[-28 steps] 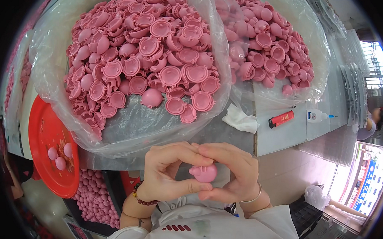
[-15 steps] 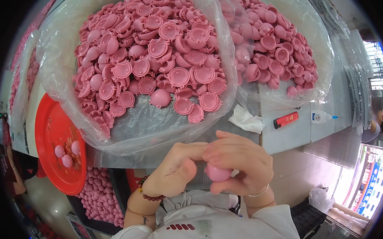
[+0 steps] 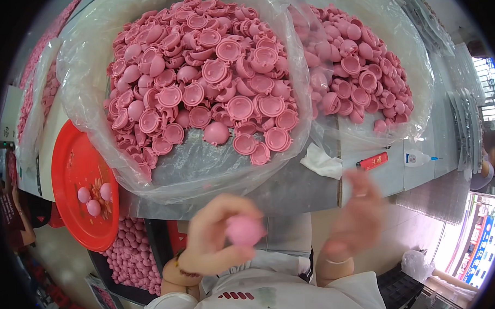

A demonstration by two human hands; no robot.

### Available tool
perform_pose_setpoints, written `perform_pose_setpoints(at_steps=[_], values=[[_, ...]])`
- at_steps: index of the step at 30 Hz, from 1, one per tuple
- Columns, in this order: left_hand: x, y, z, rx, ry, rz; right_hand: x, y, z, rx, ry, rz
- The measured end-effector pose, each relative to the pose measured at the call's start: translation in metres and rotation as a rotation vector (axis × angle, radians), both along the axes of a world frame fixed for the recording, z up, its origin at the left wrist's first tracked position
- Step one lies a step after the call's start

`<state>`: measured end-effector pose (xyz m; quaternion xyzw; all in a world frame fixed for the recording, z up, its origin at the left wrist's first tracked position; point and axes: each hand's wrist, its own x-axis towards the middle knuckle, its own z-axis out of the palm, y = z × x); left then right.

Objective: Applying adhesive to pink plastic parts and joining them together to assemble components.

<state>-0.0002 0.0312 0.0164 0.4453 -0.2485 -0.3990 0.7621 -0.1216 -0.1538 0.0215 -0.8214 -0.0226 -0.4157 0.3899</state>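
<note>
A round pink plastic ball (image 3: 245,230) sits between the thumb and fingers of my left hand (image 3: 207,243), in front of my chest. To the right, my right hand (image 3: 357,219) is raised near the table's front edge. Motion blurs it, but its fingers look stretched and nothing shows in them. Beyond both hands, a clear plastic bag (image 3: 178,194) lies spread open with a heap of pink half-shells (image 3: 195,74) in it. A single domed pink piece (image 3: 216,133) lies at the heap's near edge.
A second bag holds more pink shells (image 3: 359,80). A white cloth (image 3: 321,162), a red lighter (image 3: 373,161) and a small glue bottle (image 3: 416,158) lie at the right. On the left, a red plate (image 3: 68,182) bears several pink balls, above a dark crate of balls (image 3: 128,256).
My hands have come apart. The left now holds the pink ball, which was between both hands and mostly in the right. My right hand has moved right and up.
</note>
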Motion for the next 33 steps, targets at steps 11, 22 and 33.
perform_pose_setpoints(at_steps=[11, 22, 33], values=[[0.066, 0.065, 0.020, 1.126, -1.271, 1.103, -0.073, -0.129, -0.022, 0.185, 0.144, -1.180], [0.054, -0.037, 0.009, 0.673, -1.367, 0.415, -0.070, -0.114, -0.012, 0.352, 0.031, -0.956], [0.043, -0.027, 0.010, 0.682, -1.268, 0.622, -0.051, -0.050, -0.002, 0.384, -0.119, -0.532]])
